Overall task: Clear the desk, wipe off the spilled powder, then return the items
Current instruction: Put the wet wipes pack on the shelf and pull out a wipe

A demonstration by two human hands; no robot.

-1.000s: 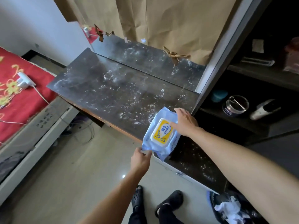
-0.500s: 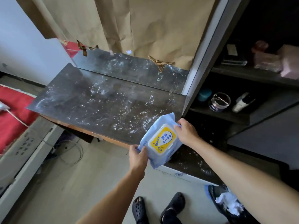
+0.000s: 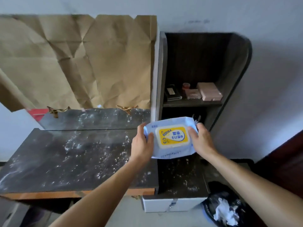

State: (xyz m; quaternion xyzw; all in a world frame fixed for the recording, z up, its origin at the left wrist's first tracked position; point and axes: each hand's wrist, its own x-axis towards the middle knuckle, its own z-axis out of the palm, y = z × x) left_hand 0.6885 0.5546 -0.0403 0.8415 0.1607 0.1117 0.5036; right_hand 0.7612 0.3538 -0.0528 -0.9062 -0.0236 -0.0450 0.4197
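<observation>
Powder clean-up: a pack of wet wipes (image 3: 172,153) is hanging in the air above the right end of the desk (image 3: 65,169), just in front of the dark shelf unit (image 3: 232,71) standing at that end. Its long axis is running left to right, with its yellow lid (image 3: 173,136) facing the camera and looking closed. The left hand (image 3: 141,145) is gripping the left short end and the right hand (image 3: 201,141) the right one. Each thumb is lying on the front face beside the lid, and the fingers are curling behind. Neither hand is sitting nearer: the lid is lying squarely between the two thumbs, so either looks placed to lift it. White powder (image 3: 73,145) is lying scattered across the dark top below and to the left, reaching towards the front edge. By the look of it, the wiping is not yet done. Creased brown paper (image 3: 82,63) is covering the wall behind the back edge, and a black-lined bin (image 3: 229,210) is standing past the front right corner.
</observation>
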